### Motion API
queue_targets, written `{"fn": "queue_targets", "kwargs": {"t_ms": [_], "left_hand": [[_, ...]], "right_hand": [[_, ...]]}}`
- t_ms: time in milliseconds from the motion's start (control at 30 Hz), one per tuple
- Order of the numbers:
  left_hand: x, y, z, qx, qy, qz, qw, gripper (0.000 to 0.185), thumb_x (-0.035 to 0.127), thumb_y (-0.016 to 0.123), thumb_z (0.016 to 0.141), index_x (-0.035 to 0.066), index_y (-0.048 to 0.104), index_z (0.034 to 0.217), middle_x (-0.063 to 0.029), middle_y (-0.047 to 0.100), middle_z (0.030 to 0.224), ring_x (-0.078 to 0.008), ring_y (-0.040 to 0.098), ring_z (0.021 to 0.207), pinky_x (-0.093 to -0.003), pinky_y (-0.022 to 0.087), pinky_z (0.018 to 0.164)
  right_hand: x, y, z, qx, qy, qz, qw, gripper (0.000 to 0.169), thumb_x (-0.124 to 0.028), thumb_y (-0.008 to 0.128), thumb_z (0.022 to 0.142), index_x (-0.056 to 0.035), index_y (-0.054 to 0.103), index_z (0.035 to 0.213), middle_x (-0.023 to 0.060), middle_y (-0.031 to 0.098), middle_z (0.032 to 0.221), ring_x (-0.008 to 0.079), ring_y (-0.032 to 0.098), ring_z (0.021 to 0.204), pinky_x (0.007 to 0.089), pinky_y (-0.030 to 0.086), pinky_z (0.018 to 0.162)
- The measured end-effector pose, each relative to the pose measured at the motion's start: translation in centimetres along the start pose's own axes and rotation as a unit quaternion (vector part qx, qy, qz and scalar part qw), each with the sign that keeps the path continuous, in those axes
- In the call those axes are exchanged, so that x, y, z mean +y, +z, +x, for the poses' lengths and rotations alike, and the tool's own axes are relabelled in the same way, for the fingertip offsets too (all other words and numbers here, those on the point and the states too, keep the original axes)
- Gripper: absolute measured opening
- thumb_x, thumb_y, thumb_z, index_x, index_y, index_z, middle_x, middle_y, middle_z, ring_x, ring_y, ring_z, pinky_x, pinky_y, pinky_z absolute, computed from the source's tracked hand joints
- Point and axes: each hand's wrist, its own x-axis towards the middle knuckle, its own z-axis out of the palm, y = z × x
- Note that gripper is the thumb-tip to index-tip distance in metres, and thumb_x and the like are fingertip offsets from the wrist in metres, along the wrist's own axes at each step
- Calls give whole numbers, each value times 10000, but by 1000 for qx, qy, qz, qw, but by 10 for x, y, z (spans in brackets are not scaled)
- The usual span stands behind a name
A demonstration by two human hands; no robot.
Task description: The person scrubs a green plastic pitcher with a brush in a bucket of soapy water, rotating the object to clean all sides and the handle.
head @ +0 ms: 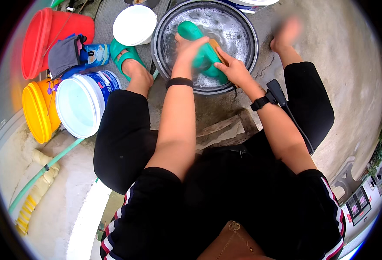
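Note:
A green slipper [191, 31] is tilted over a dark round basin [156, 42] of soapy water. My left hand [188, 50] grips it from the side, thumb stretched along its edge. In my right hand [238, 71] is a wooden-backed scrubbing brush [219, 52], pressed against the slipper. The brush's bristles are hidden, and part of the slipper is blurred. Foam and bubbles [239, 34] cover much of the water. A matching green slipper [126, 58] is on my left foot; my right foot [285, 37] is bare.
A white bucket [135, 26] stands beside the basin. To the left are a red bucket [70, 26], a yellow bucket [38, 112], another white bucket [79, 104] and a grey cloth [64, 57]. A green hose [54, 161] crosses the floor. Wooden boards [222, 126] lie below my arms.

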Motion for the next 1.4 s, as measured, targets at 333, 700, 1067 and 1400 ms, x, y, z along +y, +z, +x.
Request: {"fn": "queue_targets", "kwargs": {"t_ms": [333, 700, 1067, 1400], "left_hand": [[56, 6, -44, -69, 114, 122, 984, 1421, 428, 885, 679, 142, -140, 1621, -330, 301, 1520, -489, 351, 1429, -502, 368, 1166], [40, -8, -43, -22, 135, 152, 979, 1303, 433, 854, 724, 149, -29, 1640, -368, 347, 1480, -499, 443, 1362, -492, 407, 1127], [44, -12, -52, -23, 127, 142, 981, 1228, 385, 847, 729, 164, 48, 1636, -331, 387, 1454, -501, 442, 1353, -512, 410, 1114], [39, -11, -49, -6, 167, 138, 976, 1225, 421, 874, 679, 128, 116, 1594, -338, 442, 1388, -509, 472, 1297, -527, 429, 1077]], "right_hand": [[-49, -33, -24, 148, -170, -174, 959, 486, -339, 506, 1056, -393, 427, 1532, 162, 667, 820, 391, 680, 722, 486, 558, 652], [-51, -28, -11, 122, -209, -193, 951, 559, -322, 562, 1026, -401, 381, 1548, 201, 691, 841, 419, 683, 699, 508, 565, 615], [-56, -24, -4, 141, -212, -204, 945, 540, -306, 564, 1021, -373, 417, 1536, 186, 689, 796, 432, 673, 668, 509, 568, 622], [-67, -29, 15, 139, -203, -203, 948, 509, -341, 550, 1020, -334, 437, 1516, 203, 695, 816, 413, 689, 691, 515, 558, 605]]}}
